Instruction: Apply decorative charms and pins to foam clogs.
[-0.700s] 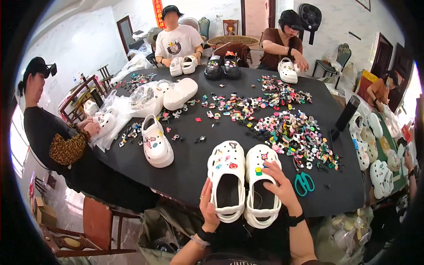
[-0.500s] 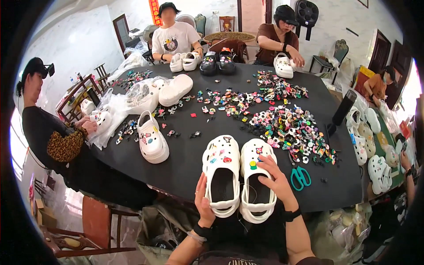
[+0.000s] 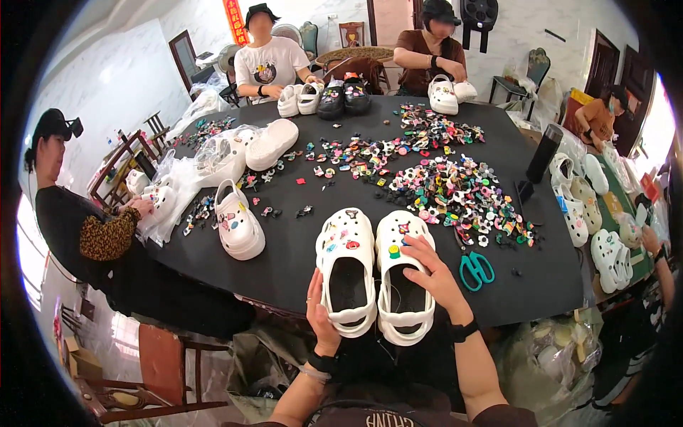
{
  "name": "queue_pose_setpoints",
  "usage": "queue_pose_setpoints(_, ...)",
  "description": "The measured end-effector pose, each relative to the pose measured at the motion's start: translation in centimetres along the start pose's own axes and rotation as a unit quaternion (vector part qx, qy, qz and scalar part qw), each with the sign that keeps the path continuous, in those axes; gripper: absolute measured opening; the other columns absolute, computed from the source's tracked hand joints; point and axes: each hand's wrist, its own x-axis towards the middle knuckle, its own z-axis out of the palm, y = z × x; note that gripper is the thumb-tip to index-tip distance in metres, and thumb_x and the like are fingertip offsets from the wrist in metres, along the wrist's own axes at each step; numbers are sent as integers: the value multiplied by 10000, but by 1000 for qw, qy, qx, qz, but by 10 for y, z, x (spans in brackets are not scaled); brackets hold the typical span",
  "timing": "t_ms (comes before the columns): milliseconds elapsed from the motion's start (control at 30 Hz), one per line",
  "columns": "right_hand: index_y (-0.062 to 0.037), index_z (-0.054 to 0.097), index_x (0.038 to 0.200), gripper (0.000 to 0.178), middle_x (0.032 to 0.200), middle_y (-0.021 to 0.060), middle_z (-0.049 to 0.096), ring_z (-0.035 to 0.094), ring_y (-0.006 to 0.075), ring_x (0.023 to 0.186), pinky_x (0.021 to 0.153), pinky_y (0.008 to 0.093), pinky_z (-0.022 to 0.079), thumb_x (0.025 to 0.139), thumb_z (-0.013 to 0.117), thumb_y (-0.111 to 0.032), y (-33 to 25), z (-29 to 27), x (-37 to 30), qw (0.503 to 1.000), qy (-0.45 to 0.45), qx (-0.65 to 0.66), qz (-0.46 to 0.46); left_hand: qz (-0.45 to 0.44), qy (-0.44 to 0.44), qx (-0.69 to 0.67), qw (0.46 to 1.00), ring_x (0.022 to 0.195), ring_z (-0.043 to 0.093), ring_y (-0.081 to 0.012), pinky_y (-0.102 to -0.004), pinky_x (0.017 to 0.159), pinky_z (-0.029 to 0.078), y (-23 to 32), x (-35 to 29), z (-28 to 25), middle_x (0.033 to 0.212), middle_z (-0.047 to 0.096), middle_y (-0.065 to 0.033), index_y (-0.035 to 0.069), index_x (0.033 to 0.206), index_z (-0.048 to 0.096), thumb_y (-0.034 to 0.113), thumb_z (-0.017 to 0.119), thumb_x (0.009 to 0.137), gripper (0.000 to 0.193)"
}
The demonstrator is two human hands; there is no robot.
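A pair of white clogs stands side by side at the table's near edge, heel straps toward me. The left clog (image 3: 347, 238) carries several small charms, a red one among them. On the right clog (image 3: 408, 219) are a few more, including a yellow-green charm (image 3: 394, 252). My left hand (image 3: 322, 318) presses along the outer side of the left clog, thumb near its heel. My right hand (image 3: 431, 275) grips the outer side of the right clog, its fingertips over the upper beside the yellow-green charm. A thin clear loop shows at the right clog's opening.
Piles of loose charms (image 3: 455, 192) cover the middle of the black table (image 3: 284, 285). Teal-handled scissors (image 3: 476, 271) lie right of the clogs, a dark bottle (image 3: 544, 153) farther off. Another white clog (image 3: 238, 224) sits to the left. Co-workers handle clogs around the table.
The view has shifted slightly, and both hands keep their hold on the pair. Across the table, the person in brown has brought both hands together behind a white clog.
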Motion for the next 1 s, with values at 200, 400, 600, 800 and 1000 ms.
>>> queue_pose_setpoints(200,-109,589,1176,434,1342,86,462,259,316,1335,1088,418,202,749,667,-127,2,0,1,1000,5,-30,-6,-7,5,14,1000,1236,407,-286,-381,1029,293,2,0,-2,1341,420,-203,-70,1243,479,428,295,909,627)
queue_pose_setpoints(400,-105,614,1134,409,1311,83,495,309,324,1309,1072,414,240,732,685,-110,1,2,5,999,19,-28,5,-36,8,-40,999,1235,412,-262,-378,1036,308,-2,-1,-1,1353,405,-180,-60,1270,448,395,307,915,594)
queue_pose_setpoints(600,-104,615,1130,396,1312,69,489,300,298,1314,1063,394,258,740,668,-72,4,4,4,998,27,-58,-15,-67,8,-87,994,1234,417,-238,-375,1043,324,-11,-3,1,1365,391,-156,-51,1296,416,363,318,921,567)
queue_pose_setpoints(800,-143,615,1142,391,1327,50,483,313,295,1311,1058,423,232,755,672,-167,6,0,4,999,17,-44,-11,-90,-5,-127,988,1211,441,-276,-390,1028,351,-9,-5,6,1341,406,-192,-63,1333,341,529,394,861,759)
queue_pose_setpoints(1000,-195,585,1194,431,1381,-5,421,243,240,1351,1059,490,123,776,655,-270,5,-3,2,997,-10,-74,22,-91,1,-135,987,1226,424,-273,-384,1036,341,-9,-3,5,1355,390,-189,-64,1339,333,541,401,851,780)
